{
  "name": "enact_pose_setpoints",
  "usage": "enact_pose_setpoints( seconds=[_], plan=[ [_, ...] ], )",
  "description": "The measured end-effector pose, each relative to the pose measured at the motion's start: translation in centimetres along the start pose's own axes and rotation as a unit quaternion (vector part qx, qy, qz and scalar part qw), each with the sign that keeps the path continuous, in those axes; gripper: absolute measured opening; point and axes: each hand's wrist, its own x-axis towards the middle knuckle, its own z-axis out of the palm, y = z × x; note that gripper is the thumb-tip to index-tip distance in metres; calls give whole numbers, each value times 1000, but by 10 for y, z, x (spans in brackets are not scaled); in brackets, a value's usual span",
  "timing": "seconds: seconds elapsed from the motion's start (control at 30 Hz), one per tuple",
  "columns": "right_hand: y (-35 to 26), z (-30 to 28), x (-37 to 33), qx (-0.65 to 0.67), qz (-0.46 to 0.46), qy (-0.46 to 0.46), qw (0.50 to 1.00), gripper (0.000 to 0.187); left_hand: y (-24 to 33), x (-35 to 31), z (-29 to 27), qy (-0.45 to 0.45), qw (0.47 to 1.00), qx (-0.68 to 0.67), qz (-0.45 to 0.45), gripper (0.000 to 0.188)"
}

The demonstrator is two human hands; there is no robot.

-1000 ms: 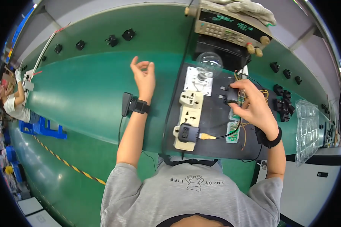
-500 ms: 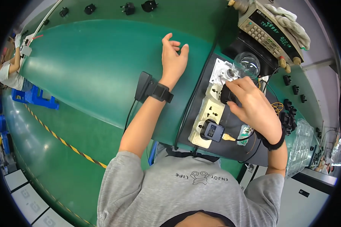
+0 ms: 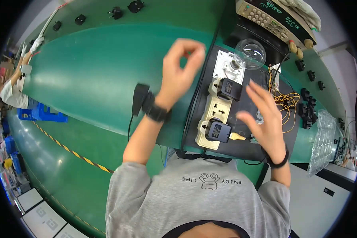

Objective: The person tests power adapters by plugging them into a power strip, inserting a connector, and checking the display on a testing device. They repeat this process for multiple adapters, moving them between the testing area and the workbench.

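My right hand point(image 3: 266, 121) is open, its thumb and fingers spread, just right of a black plug-in adapter point(image 3: 230, 89). That adapter sits in the far socket of a cream power strip point(image 3: 218, 112). A second black adapter point(image 3: 218, 131) is plugged in at the near end, with a pale yellow connector point(image 3: 237, 136) on its right side. My left hand point(image 3: 178, 71) is raised over the green table, slightly blurred. Its thumb and fingers curl into a ring, tips seemingly meeting, and nothing shows in them. A black box-shaped piece with a cable point(image 3: 139, 97) lies beside my left wrist.
A clear glass bulb point(image 3: 250, 54) stands in a white socket base point(image 3: 229, 66) beyond the strip. Behind it is a bench meter point(image 3: 273, 18). Yellow wires point(image 3: 286, 105), loose black adapters point(image 3: 306, 109) and clear plastic trays point(image 3: 322, 139) lie right. Another person point(image 3: 14, 91) works far left.
My right hand has let go of the far adapter and moved right and nearer, opening. My left hand's fingers have curled in toward the thumb. The view has shifted slightly.
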Motion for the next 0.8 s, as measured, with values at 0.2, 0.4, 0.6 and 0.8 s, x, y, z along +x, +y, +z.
enact_pose_setpoints(
  seconds=[0.2,0.4,0.6,0.8],
  plan=[
    [1,-12,-49,115,27,-114,986,26,61,-58,-4,-413,904,109,1,52],
    [19,-18,-29,55,-32,-65,996,11,66,-71,-4,-388,906,167,23,52],
    [44,1,-21,16,37,54,998,11,79,-55,-16,-193,978,-34,74,61],
    [44,14,-16,27,21,75,997,11,33,-10,-27,-94,988,117,-36,46]
  ],
)
